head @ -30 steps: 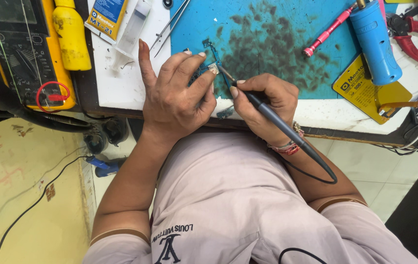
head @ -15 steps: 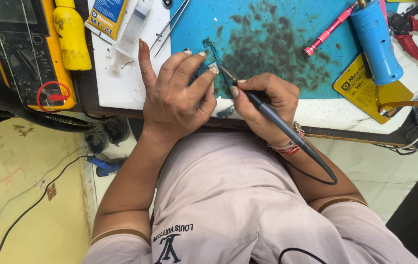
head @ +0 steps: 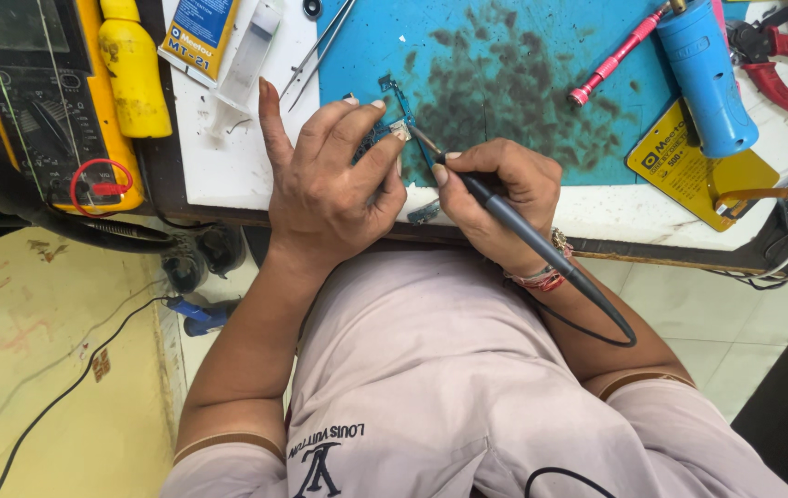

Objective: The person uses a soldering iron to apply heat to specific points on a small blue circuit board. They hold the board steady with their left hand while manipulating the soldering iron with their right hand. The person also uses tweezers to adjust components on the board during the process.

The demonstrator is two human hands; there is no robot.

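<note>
Nearest the bottom of the frame I see my own lap and pale shirt, with both forearms rising toward the bench edge at mid-frame. My left hand (head: 334, 184) is curled over a small blue circuit board (head: 392, 115), pinching it between thumb and fingertips against the teal work mat (head: 505, 83), while my right hand (head: 500, 198) is closed in a pen grip around a dark soldering iron (head: 514, 221) whose tip meets the board just beside my left fingertips. Its cord loops down past my right wrist toward the lower right. I judge the main risk to be that closeness: a small slip of the tip could touch a finger, or the cord dragging on my arm could pull the tip off its spot. The board is thin and held only at one end, so it might pivot under pressure. Farther up sit tweezers (head: 320, 46), a yellow bottle (head: 134, 69) and a multimeter (head: 39, 101) at upper left, and a red-handled tool (head: 617, 55), a blue cylinder (head: 703, 78) and red pliers (head: 772, 65) at upper right. My left hand hides most of the board, so I cannot make out the exact joint; the pliers and meter are cut off by the frame.
</note>
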